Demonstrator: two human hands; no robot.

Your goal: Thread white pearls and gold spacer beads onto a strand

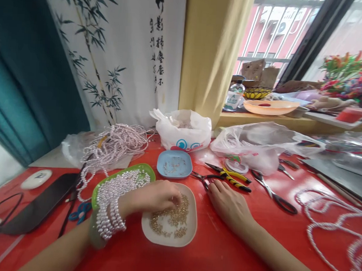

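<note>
My left hand (158, 195) reaches over a white tray (146, 226) of small gold beads (179, 214). Its fingers are closed in a pinch above the beads, and what they hold, if anything, is too small to make out. Several strands of pale pearl beads (108, 212) and a green bangle (96, 232) circle that wrist. Palm down on the red table lies my right hand (226, 200), fingers fairly flat, the fingertips against a handle of small pliers (201, 177). Behind the white tray stands a blue tray (174, 175) with a few tiny pieces.
A green tray (150, 170) of pearl beads and heaped bead strands (116, 142) lie left. Yellow-black pliers (235, 180), scissors (270, 190) and more strands (315, 235) are on the right. Plastic bags (184, 135) stand at the back; a dark flat object (40, 205) lies far left.
</note>
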